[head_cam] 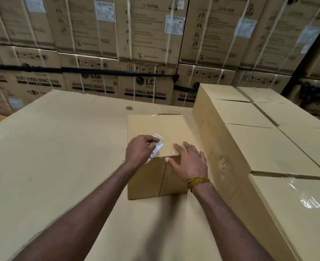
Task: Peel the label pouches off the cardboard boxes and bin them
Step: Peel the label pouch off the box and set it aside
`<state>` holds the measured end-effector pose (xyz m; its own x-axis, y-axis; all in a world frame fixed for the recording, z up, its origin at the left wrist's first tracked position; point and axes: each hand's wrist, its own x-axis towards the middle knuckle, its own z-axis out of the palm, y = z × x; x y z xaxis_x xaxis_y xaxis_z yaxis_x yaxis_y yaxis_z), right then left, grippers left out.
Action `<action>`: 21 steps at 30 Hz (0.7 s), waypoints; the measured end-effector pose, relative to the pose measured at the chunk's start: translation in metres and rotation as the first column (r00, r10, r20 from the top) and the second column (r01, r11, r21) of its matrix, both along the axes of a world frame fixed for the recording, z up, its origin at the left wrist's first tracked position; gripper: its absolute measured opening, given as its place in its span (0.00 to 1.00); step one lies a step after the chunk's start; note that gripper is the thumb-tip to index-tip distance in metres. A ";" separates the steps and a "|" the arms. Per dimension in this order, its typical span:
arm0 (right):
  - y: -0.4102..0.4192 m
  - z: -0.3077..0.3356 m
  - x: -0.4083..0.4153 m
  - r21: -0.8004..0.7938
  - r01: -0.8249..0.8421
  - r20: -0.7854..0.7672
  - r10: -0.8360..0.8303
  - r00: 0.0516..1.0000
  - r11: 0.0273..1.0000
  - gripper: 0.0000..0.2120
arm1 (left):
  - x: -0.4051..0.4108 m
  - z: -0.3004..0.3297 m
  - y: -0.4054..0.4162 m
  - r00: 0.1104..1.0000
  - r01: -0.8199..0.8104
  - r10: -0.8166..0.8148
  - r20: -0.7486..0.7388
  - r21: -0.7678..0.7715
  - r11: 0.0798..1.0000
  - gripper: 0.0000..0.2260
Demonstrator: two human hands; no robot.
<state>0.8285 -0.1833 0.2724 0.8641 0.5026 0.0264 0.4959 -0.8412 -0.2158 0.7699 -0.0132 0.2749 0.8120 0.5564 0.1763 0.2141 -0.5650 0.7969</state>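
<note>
A broad flat cardboard surface (51, 147) is seen filling the foreground. Behind it, a wall of large cartons printed "LG WASHING MACHINE" (146, 89) is stacked in two tiers, each carton bound with pale vertical straps (130, 29), and a dark band (106, 71) is run horizontally across the lower tier. A small dark round mark (129, 108) is visible on the flat surface near its far edge.
</note>
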 end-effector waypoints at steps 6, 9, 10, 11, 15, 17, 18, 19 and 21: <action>0.019 -0.006 0.107 -0.002 0.000 0.039 0.000 0.999 1.000 0.32 | 0.103 0.001 0.014 0.997 -0.038 0.039 0.059 -0.016 0.999 0.14; 0.033 -0.009 0.160 0.003 0.015 0.060 -0.015 0.998 1.000 0.32 | 0.158 -0.001 0.027 0.994 -0.051 0.052 0.100 -0.007 0.999 0.14; 0.038 -0.010 0.178 0.008 0.019 0.066 -0.019 0.998 1.000 0.32 | 0.176 -0.003 0.031 0.991 -0.056 0.053 0.119 0.024 0.998 0.14; 0.043 -0.011 0.196 0.015 0.023 0.070 -0.024 0.997 1.000 0.32 | 0.194 -0.005 0.035 0.989 -0.062 0.051 0.136 0.074 0.995 0.14; 0.065 -0.016 0.263 0.034 0.046 0.090 -0.049 0.995 0.998 0.32 | 0.261 -0.014 0.049 0.980 -0.111 0.076 0.186 0.185 0.976 0.13; 0.075 -0.017 0.295 0.033 0.056 0.093 -0.059 0.994 0.998 0.32 | 0.292 -0.016 0.054 0.977 -0.103 0.074 0.199 0.142 0.984 0.13; 0.079 -0.018 0.311 0.035 0.060 0.088 -0.062 0.994 0.998 0.32 | 0.307 -0.016 0.057 0.978 -0.094 0.067 0.198 0.126 0.988 0.13; 0.082 -0.019 0.328 0.039 0.062 0.087 -0.065 0.994 0.997 0.32 | 0.323 -0.016 0.060 0.979 -0.083 0.059 0.194 0.114 0.990 0.13; 0.086 -0.020 0.360 0.049 0.069 0.086 -0.073 0.994 0.996 0.32 | 0.355 -0.015 0.066 0.982 -0.055 0.038 0.185 0.085 0.995 0.13</action>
<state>1.1885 -0.0976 0.2521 0.8909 0.4365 0.1252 0.4539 -0.8653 -0.2128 1.1250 0.0530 0.2599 0.7353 0.5680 0.3699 0.0974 -0.6286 0.7716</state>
